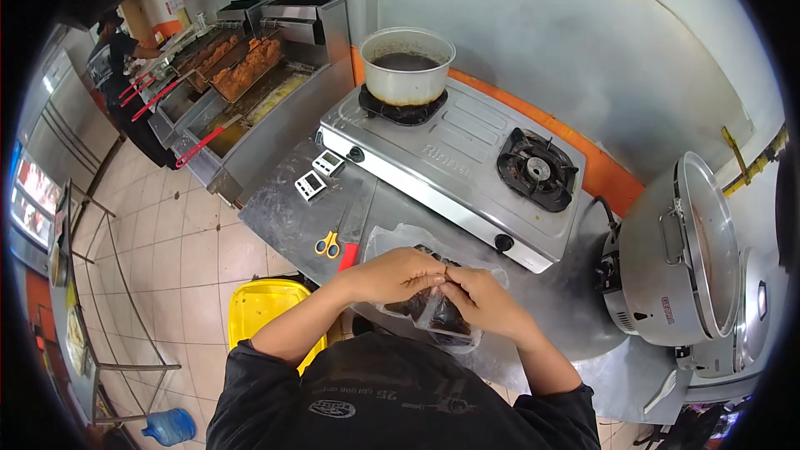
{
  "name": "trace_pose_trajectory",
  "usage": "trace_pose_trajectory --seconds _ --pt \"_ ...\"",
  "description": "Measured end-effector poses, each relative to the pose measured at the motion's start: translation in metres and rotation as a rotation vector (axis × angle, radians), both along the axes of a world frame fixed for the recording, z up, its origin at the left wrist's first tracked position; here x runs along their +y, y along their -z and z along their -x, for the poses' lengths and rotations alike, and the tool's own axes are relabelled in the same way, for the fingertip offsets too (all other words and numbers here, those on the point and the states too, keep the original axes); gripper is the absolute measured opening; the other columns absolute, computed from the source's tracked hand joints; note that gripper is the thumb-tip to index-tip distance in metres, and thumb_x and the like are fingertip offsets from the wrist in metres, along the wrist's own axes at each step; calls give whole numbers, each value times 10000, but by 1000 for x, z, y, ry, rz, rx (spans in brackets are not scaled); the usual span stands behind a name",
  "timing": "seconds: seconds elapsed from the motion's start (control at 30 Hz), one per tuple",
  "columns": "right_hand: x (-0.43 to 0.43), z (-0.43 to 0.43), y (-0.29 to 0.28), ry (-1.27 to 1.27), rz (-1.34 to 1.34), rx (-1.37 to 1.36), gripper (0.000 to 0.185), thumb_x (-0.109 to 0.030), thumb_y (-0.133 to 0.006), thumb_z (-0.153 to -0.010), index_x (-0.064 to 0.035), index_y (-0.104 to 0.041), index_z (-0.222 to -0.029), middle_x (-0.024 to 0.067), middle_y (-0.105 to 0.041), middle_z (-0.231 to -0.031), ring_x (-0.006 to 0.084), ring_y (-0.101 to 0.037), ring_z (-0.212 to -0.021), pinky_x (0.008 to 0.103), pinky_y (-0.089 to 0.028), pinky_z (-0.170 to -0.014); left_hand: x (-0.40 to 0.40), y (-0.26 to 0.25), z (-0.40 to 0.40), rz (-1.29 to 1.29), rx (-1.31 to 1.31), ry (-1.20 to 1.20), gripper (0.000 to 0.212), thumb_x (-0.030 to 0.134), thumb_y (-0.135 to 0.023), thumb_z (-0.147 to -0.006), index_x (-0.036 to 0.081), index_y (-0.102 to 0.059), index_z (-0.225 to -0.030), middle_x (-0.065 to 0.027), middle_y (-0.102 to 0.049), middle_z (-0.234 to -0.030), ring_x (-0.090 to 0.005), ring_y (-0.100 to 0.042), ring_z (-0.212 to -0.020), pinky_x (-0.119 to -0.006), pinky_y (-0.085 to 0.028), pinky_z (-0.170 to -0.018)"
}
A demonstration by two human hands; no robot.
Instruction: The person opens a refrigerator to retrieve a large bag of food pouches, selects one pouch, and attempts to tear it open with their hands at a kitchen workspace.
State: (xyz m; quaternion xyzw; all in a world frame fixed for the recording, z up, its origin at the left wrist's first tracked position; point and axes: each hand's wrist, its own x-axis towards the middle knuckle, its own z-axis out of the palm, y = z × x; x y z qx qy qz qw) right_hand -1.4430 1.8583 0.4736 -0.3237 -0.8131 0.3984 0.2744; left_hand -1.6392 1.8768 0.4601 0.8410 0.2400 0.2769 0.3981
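My left hand (pixel 392 276) and my right hand (pixel 482 301) meet over the steel table. Their fingertips pinch a piece of clear plastic (pixel 428 311), which looks like a small bag; its exact shape is partly hidden. Beneath them lie dark, glossy contents (pixel 451 316) in clear plastic, perhaps filled bags or a container. A larger crumpled clear plastic bag (pixel 400 236) spreads out behind and around these. Left of my left hand are scissors with yellow and black handles (pixel 327 245) and a red handle (pixel 349 257), seemingly of a knife.
A two-burner gas stove (pixel 450 156) carries a pot of dark liquid (pixel 407 69). Two digital timers (pixel 310 185) lie left. Large cookers (pixel 662 262) stand right. Deep fryers (pixel 262 100) have protruding red-handled baskets; a person (pixel 119 75) works beyond. A yellow bin (pixel 265 309) sits below.
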Motion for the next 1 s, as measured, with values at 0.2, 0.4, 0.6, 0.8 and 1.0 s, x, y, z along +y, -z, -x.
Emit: trace_pose_trajectory --seconds 0.2,0.4,0.6,0.8,1.0 --pt "1 4 -5 3 44 -6 90 -57 -544 -846 18 -546 -795 173 -598 -705 312 -537 -530 331 -405 -482 5 14 3 90 -117 55 271 194 -434 -939 -1 -459 -754 -109 -458 -622 -200 -445 -570 -308 -378 -552" --pt "-3 6 13 60 -589 -26 85 -51 -605 -798 -1 -558 -749 111 -546 -619 234 -541 -497 289 -404 -458 -5 37 -7 527 -441 46 328 233 -396 -966 23 -437 -718 -8 -455 -651 -100 -409 -625 -266 -352 -569" --pt "0 4 -11 51 -108 23 125 -69 -646 -747 -15 -538 -715 92 -456 -551 215 -454 -461 314 -358 -454 10 28 1 537 -280 117 297 236 -478 -934 10 -503 -743 7 -465 -651 -79 -399 -607 -247 -353 -557" --pt "8 -5 1 -122 48 -190 130 -45 -632 -741 2 -517 -702 119 -433 -542 222 -411 -469 336 -344 -469 23 -10 6 289 128 301 240 185 -592 -861 -21 -517 -765 -68 -434 -601 -89 -388 -589 -276 -338 -542" --pt "-15 1 8 37 -480 -57 81 -52 -621 -731 -12 -554 -748 124 -479 -571 283 -508 -490 379 -404 -488 27 14 10 471 -87 286 221 168 -552 -893 -26 -594 -797 -36 -568 -670 -76 -471 -623 -244 -393 -583"
